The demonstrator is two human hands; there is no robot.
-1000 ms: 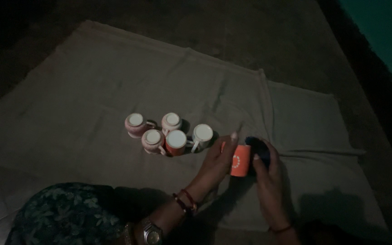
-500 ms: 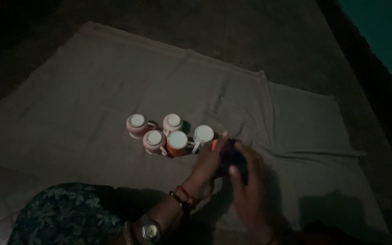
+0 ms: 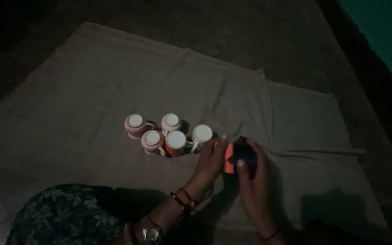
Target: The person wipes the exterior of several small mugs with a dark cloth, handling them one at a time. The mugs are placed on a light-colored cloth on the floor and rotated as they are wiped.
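A large grey rectangular cloth lay spread on the dark floor, with five upturned ceramic cups clustered near its middle. Just right of them, the left hand grasped an orange cylindrical cup. The right hand pressed a dark blue scrubbing pad against that cup.

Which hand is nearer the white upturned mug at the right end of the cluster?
Left. The left hand sits just right of the white mug, nearly touching; the right hand is farther right, beyond the orange cup.
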